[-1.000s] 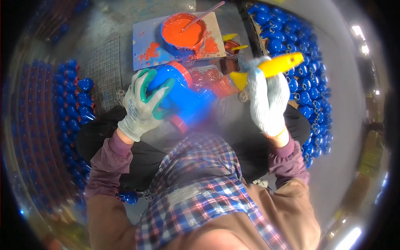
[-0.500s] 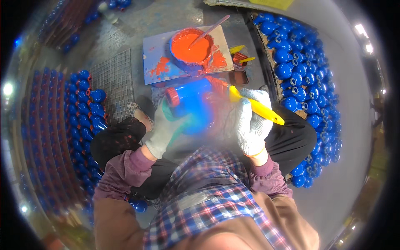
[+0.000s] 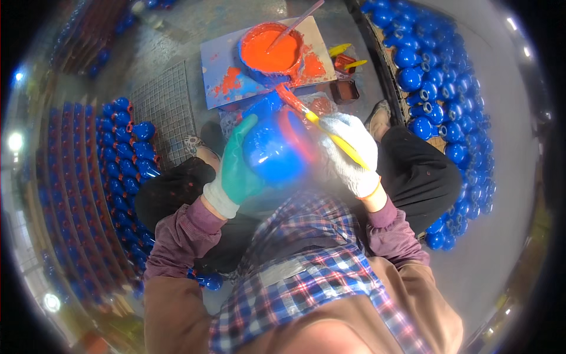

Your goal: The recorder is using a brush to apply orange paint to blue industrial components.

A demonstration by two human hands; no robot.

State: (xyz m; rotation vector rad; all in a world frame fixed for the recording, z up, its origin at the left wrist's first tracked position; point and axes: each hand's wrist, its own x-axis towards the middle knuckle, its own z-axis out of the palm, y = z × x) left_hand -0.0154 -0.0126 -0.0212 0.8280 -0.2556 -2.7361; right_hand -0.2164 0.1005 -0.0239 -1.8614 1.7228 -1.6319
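The left hand (image 3: 236, 168), in a green-palmed glove, is gripping a blue fitting (image 3: 271, 154) above the lap, its thumb wrapping the near-left side; the other fingers are hiding behind it. The right hand (image 3: 355, 137) is pinching a yellow-handled brush (image 3: 312, 117), whose orange bristles are reaching left toward the fitting's far end; whether they are touching, I cannot tell. The step seems to be brushing orange onto the rims: a good stroke is probably following the edge lightly, the left hand turning the piece while the fingers are avoiding wet orange. Motion is blurring the reddish rim on the right side, so its coverage is staying unclear

Just beyond, a paint pot (image 3: 277, 78) is sitting on a splashed board (image 3: 318, 44), possibly crowding the brush. A small square tin (image 3: 345, 91) is standing to the right; wire mesh (image 3: 165, 106) is lying left. Stacked blue fittings (image 3: 424, 88) are lining the far right
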